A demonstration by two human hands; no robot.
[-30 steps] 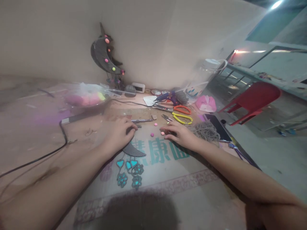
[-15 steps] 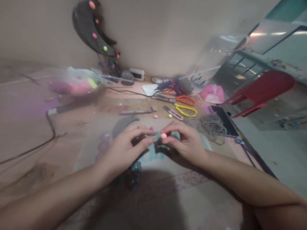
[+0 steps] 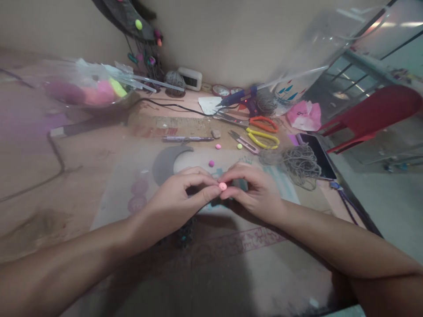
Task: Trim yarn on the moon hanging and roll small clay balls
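Observation:
A small coral-pink bead [image 3: 223, 186] with a dark dot on its face is held between both hands. My right hand [image 3: 254, 189] pinches it from the right with thumb and fingertips. From the left, the thumb and fingertips of my left hand [image 3: 188, 193] press against it. Just beyond the fingers lie a magenta bead [image 3: 211, 163], a pink bead [image 3: 218, 146] and a yellow-green bead [image 3: 239, 146]. A grey crescent shape [image 3: 165, 164] lies past my left hand. Under that wrist, a dark cluster with teal glints [image 3: 184, 235] is partly hidden.
Thread snips [image 3: 244, 141], orange-handled scissors [image 3: 263, 124], a pen [image 3: 188, 138] and a glue gun [image 3: 239, 97] lie farther back. Grey yarn [image 3: 299, 163] and a phone [image 3: 317, 154] are on the right. A clear bowl [image 3: 89, 108] with colourful contents stands back left.
My left hand has moved right, closing its fingertips onto the bead held by my right hand. The camera view has tilted down.

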